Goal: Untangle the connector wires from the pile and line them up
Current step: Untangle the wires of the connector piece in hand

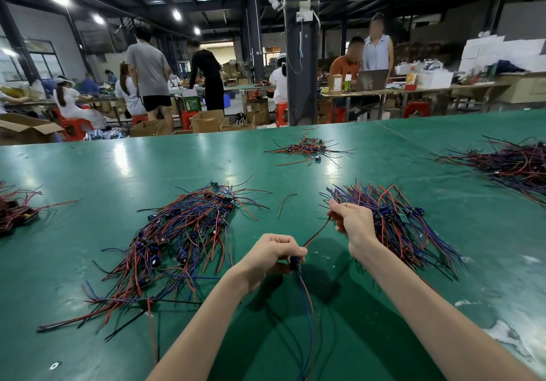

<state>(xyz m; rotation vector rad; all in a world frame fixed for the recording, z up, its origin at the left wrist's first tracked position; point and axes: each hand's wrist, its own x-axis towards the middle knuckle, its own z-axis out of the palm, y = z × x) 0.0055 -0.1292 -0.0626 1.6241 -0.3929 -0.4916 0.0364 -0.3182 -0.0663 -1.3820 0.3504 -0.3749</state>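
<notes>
A tangled pile of red, blue and black connector wires with small boards lies left of centre on the green table. A fanned bunch of wires lies to the right. My left hand grips one connector wire at its small dark component, with blue and red leads hanging down toward me. My right hand pinches the far end of that wire's red and black leads, pulled taut between both hands, just beside the right bunch.
A smaller wire heap lies farther back, a large one at the right edge, another at the left edge. One loose wire lies between the piles. People work at benches behind the table.
</notes>
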